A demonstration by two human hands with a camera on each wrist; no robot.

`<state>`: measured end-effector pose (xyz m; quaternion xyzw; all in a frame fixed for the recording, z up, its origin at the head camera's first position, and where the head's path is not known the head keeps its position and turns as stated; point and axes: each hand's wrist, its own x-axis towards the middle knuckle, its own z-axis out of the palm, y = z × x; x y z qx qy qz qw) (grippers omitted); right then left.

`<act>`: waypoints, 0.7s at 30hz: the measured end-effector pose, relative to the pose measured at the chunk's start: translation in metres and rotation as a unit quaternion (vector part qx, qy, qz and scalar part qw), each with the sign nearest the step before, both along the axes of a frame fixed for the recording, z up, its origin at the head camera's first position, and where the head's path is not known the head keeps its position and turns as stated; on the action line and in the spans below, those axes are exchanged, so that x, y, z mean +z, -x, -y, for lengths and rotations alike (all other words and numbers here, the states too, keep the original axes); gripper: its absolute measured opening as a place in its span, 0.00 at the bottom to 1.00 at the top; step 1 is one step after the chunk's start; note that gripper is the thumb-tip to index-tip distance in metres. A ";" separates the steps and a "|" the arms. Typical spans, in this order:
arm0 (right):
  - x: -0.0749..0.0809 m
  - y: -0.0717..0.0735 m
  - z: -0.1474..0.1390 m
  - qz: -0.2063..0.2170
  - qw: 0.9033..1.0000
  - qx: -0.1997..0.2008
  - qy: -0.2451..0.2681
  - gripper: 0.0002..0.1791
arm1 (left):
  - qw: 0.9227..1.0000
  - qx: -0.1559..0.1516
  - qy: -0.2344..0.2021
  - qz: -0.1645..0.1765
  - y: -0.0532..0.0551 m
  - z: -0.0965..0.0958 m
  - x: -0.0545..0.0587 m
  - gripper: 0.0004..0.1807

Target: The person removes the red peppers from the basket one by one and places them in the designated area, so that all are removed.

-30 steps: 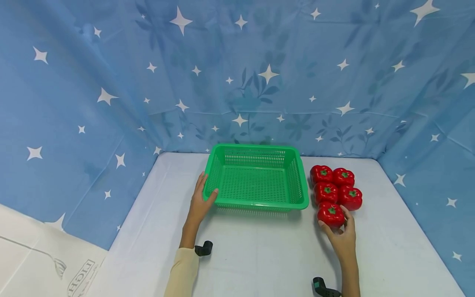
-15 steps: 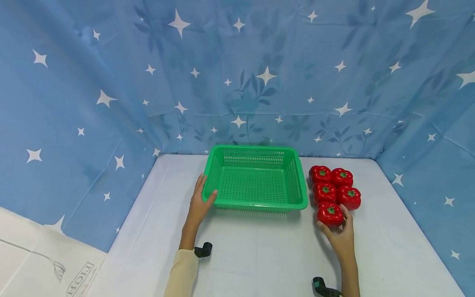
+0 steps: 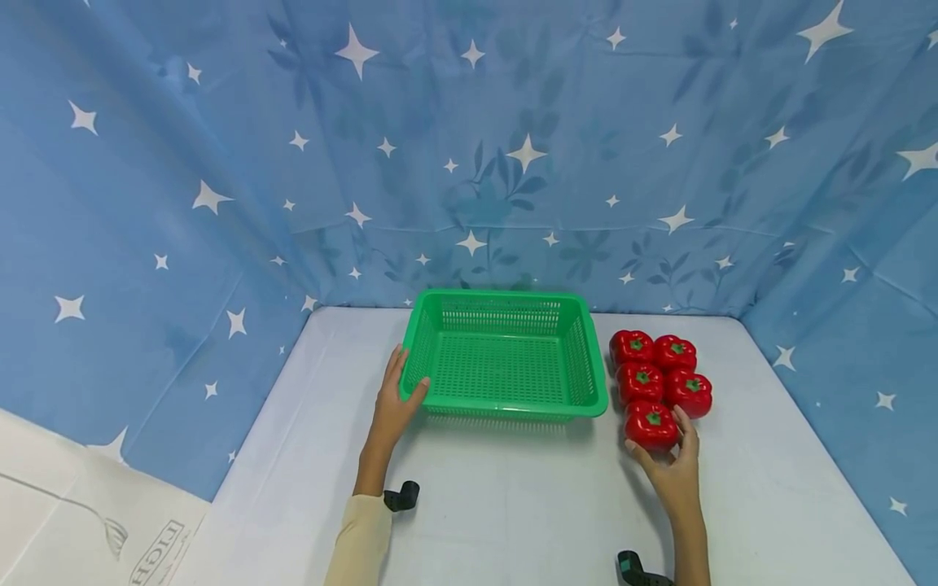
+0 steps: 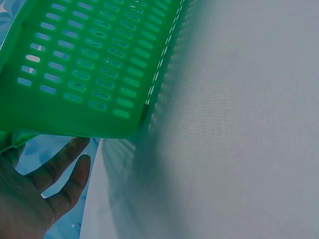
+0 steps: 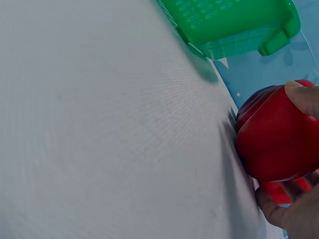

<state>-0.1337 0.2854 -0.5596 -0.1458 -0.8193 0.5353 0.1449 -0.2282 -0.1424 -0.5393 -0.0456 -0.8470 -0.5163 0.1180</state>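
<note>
My left hand (image 3: 391, 409) holds the near left corner of a green plastic basket (image 3: 506, 409), thumb over the rim and fingers along the outside. In the left wrist view, two fingers stretch out below the slotted basket wall (image 4: 65, 112). My right hand (image 3: 680, 472) grips a red bell pepper (image 3: 650, 429) between thumb and fingers, at the near end of a cluster. In the right wrist view, the thumb (image 5: 303, 99) lies on the pepper's side and the fingers reach under it. Behind it sit several more red peppers (image 3: 641, 382) with green stem tops, close together.
The basket stands at the back middle of the white table (image 3: 506, 505), its slotted floor bare. To its right is the pepper group. A blue star-patterned curtain (image 3: 498, 195) encloses the back and sides. Black wrist devices (image 3: 402, 495) show on both forearms.
Both hands keep their places at the basket and the pepper. The whole head view shifts very slightly; otherwise nothing visibly moves.
</note>
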 end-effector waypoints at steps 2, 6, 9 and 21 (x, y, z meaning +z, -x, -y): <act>0.000 -0.001 0.000 -0.009 1.000 -0.007 0.004 0.56 | 1.000 0.001 0.001 0.000 0.000 -0.001 0.000 0.40; 0.003 -0.002 0.001 -0.036 0.999 -0.038 -0.005 0.54 | 1.000 -0.002 0.004 -0.006 0.001 -0.001 0.000 0.40; 0.007 -0.002 0.002 -0.072 0.995 -0.069 -0.010 0.50 | 1.000 -0.003 0.009 -0.008 0.001 0.000 0.000 0.40; 0.061 0.019 0.011 -0.178 0.972 -0.046 -0.143 0.46 | 0.996 -0.014 0.093 0.004 -0.002 0.011 0.012 0.42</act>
